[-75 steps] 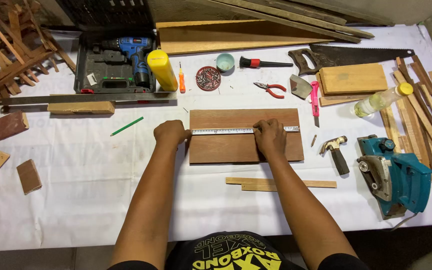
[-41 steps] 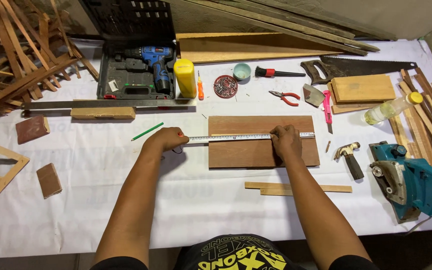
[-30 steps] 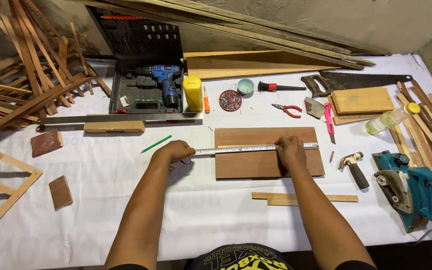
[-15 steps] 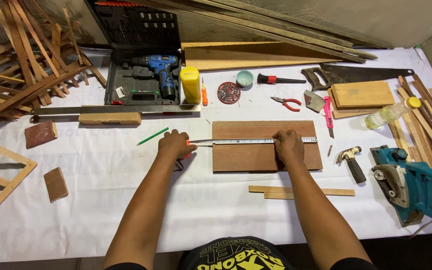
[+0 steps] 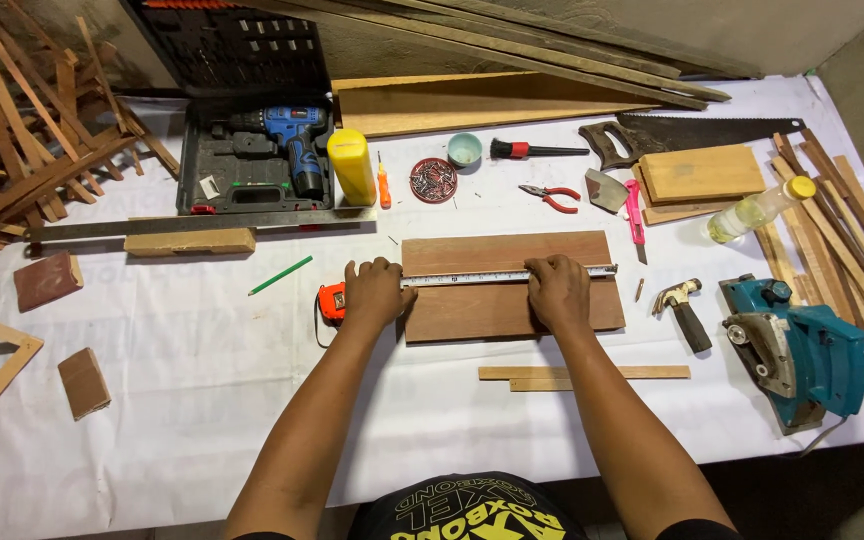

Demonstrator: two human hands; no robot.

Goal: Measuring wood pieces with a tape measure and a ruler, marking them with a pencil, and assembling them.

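left hand [image 5: 377, 292]: closed over orange tape-measure case [image 5: 331, 302] at board's left end | right hand [image 5: 558, 290]: fingers flat, pinning thin metal tape blade [image 5: 472, 279] | board [image 5: 512, 310]: smooth reddish-brown rectangular plank, flat at centre of white-covered worktop [image 5: 182, 360] | nearby: slim wooden strips [image 5: 584, 374] just below, steel-headed hammer [image 5: 684, 308] and teal circular saw [image 5: 800, 350] right

Both hands [image 5: 377, 290] [image 5: 557, 290] flat, palms down
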